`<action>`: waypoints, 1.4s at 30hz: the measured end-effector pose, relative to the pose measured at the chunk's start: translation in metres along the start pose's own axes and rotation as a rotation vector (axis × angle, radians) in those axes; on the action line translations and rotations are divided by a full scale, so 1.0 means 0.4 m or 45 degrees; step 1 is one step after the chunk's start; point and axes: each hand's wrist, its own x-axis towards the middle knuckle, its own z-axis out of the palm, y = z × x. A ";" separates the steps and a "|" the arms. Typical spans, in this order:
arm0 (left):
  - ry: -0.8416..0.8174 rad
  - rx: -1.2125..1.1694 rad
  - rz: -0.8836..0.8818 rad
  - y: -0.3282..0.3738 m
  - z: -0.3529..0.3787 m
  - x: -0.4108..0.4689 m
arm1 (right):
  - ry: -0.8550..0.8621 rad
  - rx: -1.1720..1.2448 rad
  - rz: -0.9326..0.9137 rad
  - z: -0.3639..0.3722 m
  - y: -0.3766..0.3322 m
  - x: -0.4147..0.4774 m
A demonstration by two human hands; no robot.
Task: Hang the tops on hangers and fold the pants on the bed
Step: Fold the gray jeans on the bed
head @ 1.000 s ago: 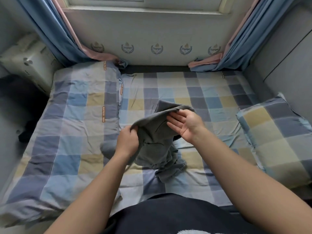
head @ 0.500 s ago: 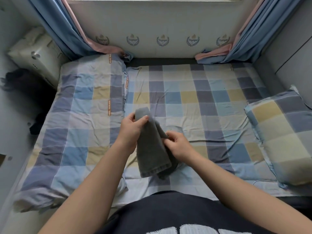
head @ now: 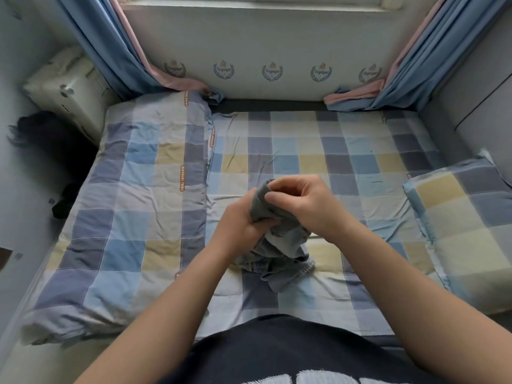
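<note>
A grey garment (head: 279, 245), bunched and crumpled, hangs between my hands over the middle of the checked bed sheet (head: 346, 167). Its lower part rests in a heap on the sheet. My left hand (head: 241, 225) grips the cloth from the left side, fingers curled into the folds. My right hand (head: 302, 203) pinches the upper edge of the grey cloth between thumb and fingers. Whether the garment is a top or pants cannot be told. No hanger shows.
A folded checked quilt (head: 138, 212) covers the bed's left half. A matching pillow (head: 465, 223) lies at the right edge. Blue and pink curtains (head: 116, 51) hang at both far corners. A cream box (head: 69, 90) and dark clothing (head: 44, 139) sit at the left.
The garment was a neat flat strip half a second ago; now it is bunched up. My right hand has risen to pinch its top edge and my left grips lower down.
</note>
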 end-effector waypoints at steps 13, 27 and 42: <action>0.136 -1.324 -0.605 -0.005 -0.062 -0.012 | -0.366 -0.460 0.389 0.022 0.217 0.004; 0.672 -1.351 -0.616 -0.049 -0.143 0.035 | -0.036 -0.220 0.487 0.015 0.178 0.016; 0.043 -0.352 -0.681 -0.123 0.059 -0.052 | 0.373 0.868 0.586 -0.019 -0.077 0.127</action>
